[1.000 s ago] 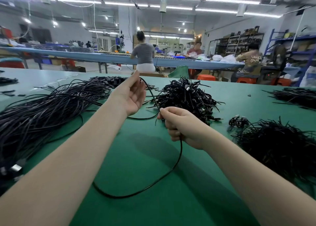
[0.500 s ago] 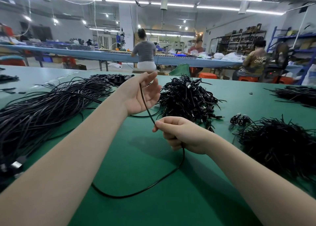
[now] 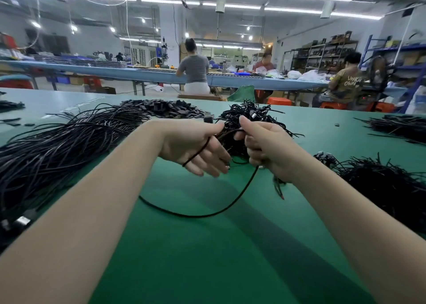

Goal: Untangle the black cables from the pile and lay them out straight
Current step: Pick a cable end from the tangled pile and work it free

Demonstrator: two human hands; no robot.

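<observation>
One black cable [image 3: 202, 215] sags in a loop onto the green table [image 3: 207, 257] between my hands. My right hand [image 3: 265, 147] grips it with curled fingers, thumb up, just in front of the tangled pile of black cables [image 3: 251, 113]. From there the cable arcs over to my left hand [image 3: 196, 147] and lies across its palm below the thumb; that hand's fingers are nearly straight and point down to the right. Short cable ends [image 3: 279, 188] dangle under my right wrist.
A large bundle of long, laid-out black cables [image 3: 57, 147] fills the table's left side. A heap of small black parts [image 3: 166, 108] lies behind it. More cable piles sit at the right [image 3: 387, 186] and far right [image 3: 401, 126]. People work at a bench beyond.
Both hands have come together near the tangled pile. My left hand turned from palm-up to fingers pointing down, with the cable now across it. My right hand rose and moved forward.
</observation>
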